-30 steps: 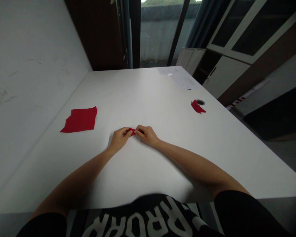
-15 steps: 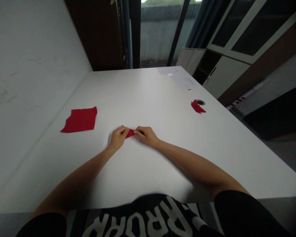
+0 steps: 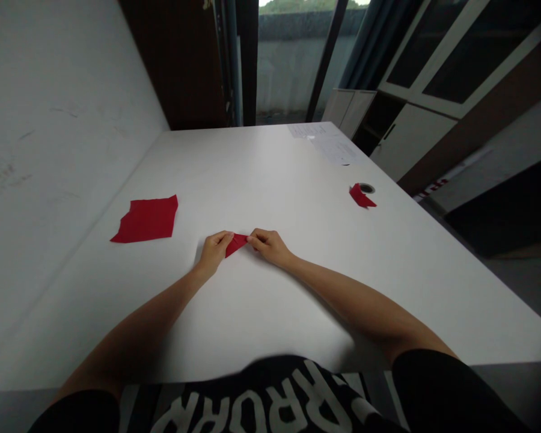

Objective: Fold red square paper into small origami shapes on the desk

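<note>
A small piece of red cloth (image 3: 237, 242) is stretched between my two hands, just above or on the white table; I cannot tell which. My left hand (image 3: 215, 248) pinches its left side between thumb and fingers. At the right corner, my right hand (image 3: 267, 243) grips the cloth with its fingertips. The piece narrows toward the right and looks folded. Part of it is hidden under the left fingers.
To the left lies a larger flat red cloth (image 3: 148, 220) with uneven edges. A crumpled red scrap (image 3: 360, 196) sits by a round cable hole (image 3: 366, 188) at the right. Printed sheets (image 3: 331, 144) lie at the far end of the white table (image 3: 270, 168).
My hands have drawn slightly apart, the right one shifting a little rightward. More of the red cloth shows between them. The other red pieces have stayed put.
</note>
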### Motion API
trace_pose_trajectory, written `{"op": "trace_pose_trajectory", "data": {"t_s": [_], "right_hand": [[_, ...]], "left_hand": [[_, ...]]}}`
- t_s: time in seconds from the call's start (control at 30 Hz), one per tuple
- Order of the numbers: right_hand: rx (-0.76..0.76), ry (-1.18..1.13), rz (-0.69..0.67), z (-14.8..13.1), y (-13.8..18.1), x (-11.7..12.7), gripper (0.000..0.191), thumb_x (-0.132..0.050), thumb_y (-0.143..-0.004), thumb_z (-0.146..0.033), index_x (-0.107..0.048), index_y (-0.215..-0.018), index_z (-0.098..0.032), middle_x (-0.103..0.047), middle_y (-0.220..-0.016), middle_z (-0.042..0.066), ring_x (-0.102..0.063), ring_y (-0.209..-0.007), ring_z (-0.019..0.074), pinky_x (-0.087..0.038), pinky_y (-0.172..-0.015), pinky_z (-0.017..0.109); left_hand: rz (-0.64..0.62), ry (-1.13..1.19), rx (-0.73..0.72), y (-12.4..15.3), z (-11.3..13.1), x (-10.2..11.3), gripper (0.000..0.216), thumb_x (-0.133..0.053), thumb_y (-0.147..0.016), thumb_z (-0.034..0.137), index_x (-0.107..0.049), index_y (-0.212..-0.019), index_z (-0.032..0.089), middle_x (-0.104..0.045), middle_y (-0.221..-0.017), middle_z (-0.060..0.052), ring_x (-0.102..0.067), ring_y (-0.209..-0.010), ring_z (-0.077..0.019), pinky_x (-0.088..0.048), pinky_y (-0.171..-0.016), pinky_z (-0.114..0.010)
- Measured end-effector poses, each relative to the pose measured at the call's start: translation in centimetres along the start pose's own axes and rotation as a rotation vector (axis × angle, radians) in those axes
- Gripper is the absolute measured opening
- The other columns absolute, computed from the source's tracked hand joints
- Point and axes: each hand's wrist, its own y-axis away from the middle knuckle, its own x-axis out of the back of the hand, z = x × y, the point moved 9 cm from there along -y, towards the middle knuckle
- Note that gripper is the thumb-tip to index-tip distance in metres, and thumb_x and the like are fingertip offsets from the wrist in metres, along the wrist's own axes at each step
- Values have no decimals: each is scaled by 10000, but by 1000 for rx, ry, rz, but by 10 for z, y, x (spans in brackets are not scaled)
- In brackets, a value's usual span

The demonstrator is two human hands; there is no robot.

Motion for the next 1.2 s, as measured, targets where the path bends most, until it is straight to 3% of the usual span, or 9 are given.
{"op": "trace_pose_trajectory", "data": {"t_s": [0.17, 0.83, 1.07, 1.2], "right_hand": [[-22, -136, -59, 3, 1, -7, 373, -579, -931, -512, -579, -761, -180, -564, -658, -26, -461, -585, 105, -349, -564, 232], [58, -43, -42, -1, 0, -3, 367, -556, -945, -436, -469, -682, -194, -414, -600, -60, -333, -562, 91, -267, -548, 234], [89, -171, -108, -10, 2, -8, 384, -513, -984, -496, -622, -818, -167, -594, -707, -5, -503, -642, 117, -385, -626, 241], [87, -252, -133, -11, 2, -10, 375, -540, -971, -506, -636, -854, -163, -607, -723, 1, -534, -668, 126, -418, -653, 248]], "left_hand": [[-64, -2, -9, 1, 0, -6, 355, -618, -883, 509, -672, -757, 183, -524, -566, 34, -470, -533, -112, -373, -539, -250], [-119, 19, -22, 5, 2, -16, 352, -649, -894, 513, -674, -811, 172, -692, -686, -18, -619, -638, -137, -497, -659, -261], [-175, 106, -32, 2, 6, -20, 380, -605, -924, 536, -661, -916, 161, -668, -649, -9, -609, -582, -135, -481, -602, -259], [-239, 165, -12, 2, 8, -25, 395, -615, -912, 549, -647, -883, 156, -675, -684, -20, -615, -610, -140, -497, -626, -269]]}}
